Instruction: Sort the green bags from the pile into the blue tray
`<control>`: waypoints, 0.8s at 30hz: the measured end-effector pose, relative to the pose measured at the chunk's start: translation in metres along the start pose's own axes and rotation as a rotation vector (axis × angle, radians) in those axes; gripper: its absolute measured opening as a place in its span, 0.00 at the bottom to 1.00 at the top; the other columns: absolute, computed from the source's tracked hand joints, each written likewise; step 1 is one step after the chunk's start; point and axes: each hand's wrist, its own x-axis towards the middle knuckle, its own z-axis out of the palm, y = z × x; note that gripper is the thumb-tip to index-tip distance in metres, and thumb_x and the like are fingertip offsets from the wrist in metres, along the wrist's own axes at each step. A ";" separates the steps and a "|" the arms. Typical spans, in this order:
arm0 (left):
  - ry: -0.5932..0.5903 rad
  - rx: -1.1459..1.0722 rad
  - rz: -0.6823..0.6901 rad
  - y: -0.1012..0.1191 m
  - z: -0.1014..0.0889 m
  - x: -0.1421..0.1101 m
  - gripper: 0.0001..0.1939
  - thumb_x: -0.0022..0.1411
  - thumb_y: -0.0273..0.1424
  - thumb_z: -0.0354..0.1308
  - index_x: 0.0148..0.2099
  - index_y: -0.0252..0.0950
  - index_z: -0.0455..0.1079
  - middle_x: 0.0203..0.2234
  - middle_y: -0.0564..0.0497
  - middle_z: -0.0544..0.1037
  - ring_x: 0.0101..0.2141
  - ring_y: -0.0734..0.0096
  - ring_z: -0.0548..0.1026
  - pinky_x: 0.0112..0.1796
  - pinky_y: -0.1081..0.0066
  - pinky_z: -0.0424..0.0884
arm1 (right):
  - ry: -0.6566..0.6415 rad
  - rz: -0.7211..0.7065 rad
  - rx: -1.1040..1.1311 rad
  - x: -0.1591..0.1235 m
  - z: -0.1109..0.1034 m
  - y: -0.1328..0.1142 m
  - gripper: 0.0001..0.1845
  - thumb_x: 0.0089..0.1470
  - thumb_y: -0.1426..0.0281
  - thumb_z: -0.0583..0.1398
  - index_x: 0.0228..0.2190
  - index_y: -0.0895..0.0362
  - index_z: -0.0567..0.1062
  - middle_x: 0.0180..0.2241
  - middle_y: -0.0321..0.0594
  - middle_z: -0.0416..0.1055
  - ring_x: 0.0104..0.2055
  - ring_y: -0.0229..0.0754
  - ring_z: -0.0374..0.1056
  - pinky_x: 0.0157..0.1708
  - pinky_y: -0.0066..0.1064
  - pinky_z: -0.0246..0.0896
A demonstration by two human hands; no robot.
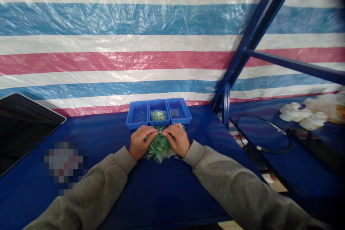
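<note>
A heap of green and clear plastic pieces (159, 147), perhaps small bags, lies on the blue table (161, 194). Thin metal-looking bits stick out along its lower edges. Over the heap's upper part, my left hand (141, 142) pinches with thumb and index finger. Opposite it, my right hand (178, 140) pinches too, fingertips almost meeting the left ones. Whatever is between the fingertips is too small to name. Just behind the hands stand three joined blue bins: the left bin (132, 115) holds a few thin pieces, the middle bin (153, 105) green packets, the right bin (185, 109) something clear.
A dark screen with a light rim (24, 129) lies at the left, near a pixelated patch. Blue metal framing (242, 54) rises at the right. Beyond it are a black cable (269, 151), white rounded objects (293, 111) and plastic bags (329, 104). A striped sheet (121, 61) hangs behind.
</note>
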 end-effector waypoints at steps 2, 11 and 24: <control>-0.008 -0.039 -0.018 0.001 -0.001 0.000 0.03 0.59 0.25 0.55 0.36 0.34 0.69 0.33 0.48 0.77 0.34 0.71 0.75 0.38 0.69 0.71 | 0.020 0.006 -0.001 0.001 0.000 -0.001 0.10 0.58 0.68 0.54 0.27 0.56 0.72 0.26 0.37 0.72 0.30 0.38 0.67 0.37 0.35 0.54; -0.006 -0.044 -0.115 0.000 0.000 -0.003 0.04 0.61 0.27 0.52 0.34 0.35 0.67 0.32 0.50 0.78 0.35 0.73 0.76 0.39 0.72 0.70 | 0.084 0.004 0.015 0.003 -0.004 -0.004 0.08 0.57 0.70 0.54 0.28 0.56 0.71 0.26 0.37 0.72 0.31 0.39 0.67 0.37 0.35 0.54; -0.006 0.091 -0.071 -0.003 -0.001 -0.003 0.09 0.63 0.29 0.50 0.42 0.34 0.70 0.30 0.50 0.76 0.31 0.74 0.74 0.36 0.73 0.69 | 0.094 -0.017 0.031 0.002 -0.005 -0.004 0.06 0.56 0.71 0.55 0.30 0.56 0.71 0.28 0.39 0.72 0.33 0.39 0.67 0.38 0.36 0.55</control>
